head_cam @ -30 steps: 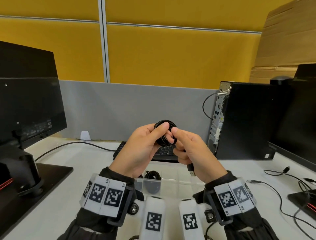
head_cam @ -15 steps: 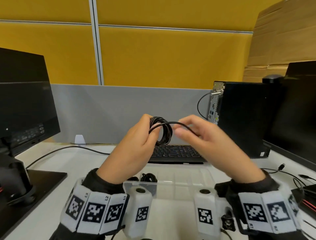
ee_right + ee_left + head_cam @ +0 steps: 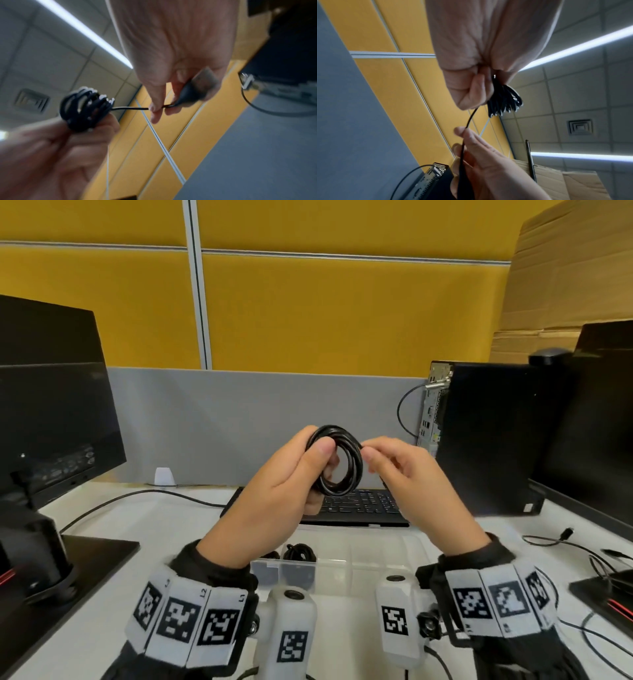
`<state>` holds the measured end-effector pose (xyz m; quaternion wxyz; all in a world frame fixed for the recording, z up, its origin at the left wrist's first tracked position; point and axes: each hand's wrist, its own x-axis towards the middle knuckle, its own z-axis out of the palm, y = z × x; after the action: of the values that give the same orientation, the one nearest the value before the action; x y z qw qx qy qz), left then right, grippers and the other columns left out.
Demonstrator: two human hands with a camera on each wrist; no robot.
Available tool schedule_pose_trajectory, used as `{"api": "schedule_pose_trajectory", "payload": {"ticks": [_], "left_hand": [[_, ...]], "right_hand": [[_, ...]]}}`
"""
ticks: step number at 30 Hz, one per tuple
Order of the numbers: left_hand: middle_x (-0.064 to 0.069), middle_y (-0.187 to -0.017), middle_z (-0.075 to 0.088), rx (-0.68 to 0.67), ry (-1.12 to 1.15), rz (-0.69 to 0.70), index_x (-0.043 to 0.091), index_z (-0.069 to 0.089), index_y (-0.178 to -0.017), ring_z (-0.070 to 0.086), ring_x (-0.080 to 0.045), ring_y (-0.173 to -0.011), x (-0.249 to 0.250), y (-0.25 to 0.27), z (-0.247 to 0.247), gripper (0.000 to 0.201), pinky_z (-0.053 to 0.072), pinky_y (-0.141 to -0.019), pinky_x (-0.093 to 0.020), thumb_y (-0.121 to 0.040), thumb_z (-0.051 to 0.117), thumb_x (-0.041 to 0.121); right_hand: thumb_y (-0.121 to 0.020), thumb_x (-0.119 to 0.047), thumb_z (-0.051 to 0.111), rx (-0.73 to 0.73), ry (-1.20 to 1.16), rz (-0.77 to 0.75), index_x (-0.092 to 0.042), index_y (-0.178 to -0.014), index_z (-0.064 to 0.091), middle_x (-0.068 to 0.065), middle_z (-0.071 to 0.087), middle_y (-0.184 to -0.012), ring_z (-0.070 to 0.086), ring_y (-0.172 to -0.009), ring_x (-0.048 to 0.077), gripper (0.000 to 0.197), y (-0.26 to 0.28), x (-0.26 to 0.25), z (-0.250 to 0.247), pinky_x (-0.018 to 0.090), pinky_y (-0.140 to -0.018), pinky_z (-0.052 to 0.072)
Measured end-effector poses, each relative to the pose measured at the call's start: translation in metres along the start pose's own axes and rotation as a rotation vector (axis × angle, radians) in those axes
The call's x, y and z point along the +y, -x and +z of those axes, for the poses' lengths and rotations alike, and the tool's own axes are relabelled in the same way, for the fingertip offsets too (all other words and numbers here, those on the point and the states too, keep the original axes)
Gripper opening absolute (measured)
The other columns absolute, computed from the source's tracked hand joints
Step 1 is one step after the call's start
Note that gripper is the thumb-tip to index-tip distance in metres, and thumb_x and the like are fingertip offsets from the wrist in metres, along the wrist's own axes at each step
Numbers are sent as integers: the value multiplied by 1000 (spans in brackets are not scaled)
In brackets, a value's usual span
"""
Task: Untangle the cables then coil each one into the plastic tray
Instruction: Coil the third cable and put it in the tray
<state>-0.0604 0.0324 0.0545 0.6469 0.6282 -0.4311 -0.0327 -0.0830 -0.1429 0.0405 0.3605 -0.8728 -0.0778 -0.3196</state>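
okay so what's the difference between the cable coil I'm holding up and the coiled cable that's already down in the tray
The held coil is up in the air, gripped by your left hand; the tray coil lies in the plastic tray.
The held coil is unfinished: its loose end is pinched by your right hand. No hand touches the tray coil.
The held coil shows fully; the tray coil is partly hidden.
Both are black cables wound in loops.

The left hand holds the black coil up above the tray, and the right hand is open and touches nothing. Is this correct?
Not quite. The left hand does hold the black coil above the tray, but the right hand is not idle: the right wrist view shows its thumb and fingers pinching the cable's loose end just behind the plug.
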Motion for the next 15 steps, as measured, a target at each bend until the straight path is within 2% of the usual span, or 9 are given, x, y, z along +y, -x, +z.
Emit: {"api": "schedule_pose_trajectory", "payload": {"ticks": [2,3,6,8,12,15], "left_hand": [[10,-65,41,29,-82,14,22,47,-75,33,-3,-48,-3,-1,2,23,30,-46,-13,-87,38,40],[9,-68,40,43,-125,24,23,47,-78,35,-2,-48,-5,-1,3,23,31,-47,-13,-87,36,41],[4,-75,34,69,-187,27,20,46,-85,33,-2,-47,-10,-4,7,24,31,-47,-12,-89,33,40],[4,-77,33,71,-180,7,20,46,-85,33,-2,-46,-12,-5,8,23,31,-46,-12,-92,33,37],[4,-89,33,143,-239,-29,24,46,-86,37,0,-45,-16,-8,9,20,34,-47,-12,-97,32,33],[1,-89,34,168,-214,-68,24,48,-86,36,0,-42,-19,-10,8,21,33,-45,-12,-98,32,32]], "right_hand": [[-96,-16,49,37,-332,75,-17,-90,67,-3,59,-72,53,-58,3,19,0,-1,1,15,-57,43],[-95,-14,49,47,-517,112,-13,-93,66,3,59,-74,56,-57,6,18,0,-2,0,17,-55,47],[-93,-16,49,65,-873,162,-10,-95,64,7,63,-77,64,-64,12,17,0,-3,2,21,-64,55],[-94,-16,48,93,-955,166,-9,-96,63,6,63,-78,66,-67,12,17,-1,-4,4,20,-66,56],[-96,-13,44,132,-1002,146,-8,-96,61,8,59,-79,65,-64,9,17,-2,-5,7,18,-64,55],[-96,-13,43,123,-1011,143,-8,-96,60,8,57,-79,64,-64,11,17,-2,-3,8,19,-65,55]]}}
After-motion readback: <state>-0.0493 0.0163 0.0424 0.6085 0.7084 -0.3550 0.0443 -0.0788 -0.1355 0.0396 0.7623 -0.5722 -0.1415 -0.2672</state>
